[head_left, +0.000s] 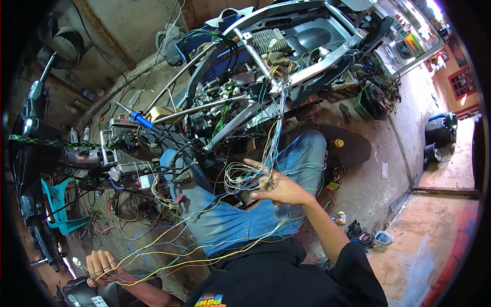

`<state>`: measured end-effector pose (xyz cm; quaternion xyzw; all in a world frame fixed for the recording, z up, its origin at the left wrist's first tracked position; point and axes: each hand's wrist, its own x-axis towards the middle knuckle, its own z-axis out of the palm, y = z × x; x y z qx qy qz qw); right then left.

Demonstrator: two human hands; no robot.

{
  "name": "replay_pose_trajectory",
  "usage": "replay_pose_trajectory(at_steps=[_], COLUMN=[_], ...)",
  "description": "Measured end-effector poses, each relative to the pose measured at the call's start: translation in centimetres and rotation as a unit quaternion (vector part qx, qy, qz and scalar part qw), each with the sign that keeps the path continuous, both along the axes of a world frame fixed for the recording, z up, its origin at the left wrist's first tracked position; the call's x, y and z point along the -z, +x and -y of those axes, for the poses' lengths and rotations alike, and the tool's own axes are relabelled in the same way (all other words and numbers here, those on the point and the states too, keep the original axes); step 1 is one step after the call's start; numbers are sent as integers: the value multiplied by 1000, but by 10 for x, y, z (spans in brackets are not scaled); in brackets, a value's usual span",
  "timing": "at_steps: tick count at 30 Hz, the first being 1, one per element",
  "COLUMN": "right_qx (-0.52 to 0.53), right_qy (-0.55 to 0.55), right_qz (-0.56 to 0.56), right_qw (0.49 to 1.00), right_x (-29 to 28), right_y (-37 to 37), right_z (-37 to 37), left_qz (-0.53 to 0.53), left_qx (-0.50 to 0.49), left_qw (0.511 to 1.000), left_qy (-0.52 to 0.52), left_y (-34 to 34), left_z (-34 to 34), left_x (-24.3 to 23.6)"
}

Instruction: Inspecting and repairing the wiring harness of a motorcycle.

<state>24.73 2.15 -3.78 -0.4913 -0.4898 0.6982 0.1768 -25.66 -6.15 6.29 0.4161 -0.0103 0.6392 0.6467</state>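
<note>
Thin yellow, blue and green wires (240, 176) loop through right hand (279, 189).

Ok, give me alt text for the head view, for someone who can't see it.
A seated person's right hand holds a bundle of thin coloured wires running up into a stripped motorcycle frame. Their left hand grips yellow and blue wire ends low down. Parts litter the concrete floor.
</note>
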Motion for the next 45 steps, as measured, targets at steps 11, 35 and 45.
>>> replay_pose_trajectory(at_steps=[11, 35, 45], right_qx=[248, 181, 5], right_qy=[20, 235, 425], right_qz=[-304, 237, 381], right_qw=[920, 925, 821], right_x=[-67, -165, -32], right_y=[18, 201, 178], right_z=[-30, -40, -65], left_qz=[-14, 136, 111], left_qx=[-25, -95, -74], left_qw=[1000, 983, 991], left_qy=[-6, -72, -30], left_y=[-29, -68, -47], left_z=[26, 36, 16], left_x=[17, 44, 23])
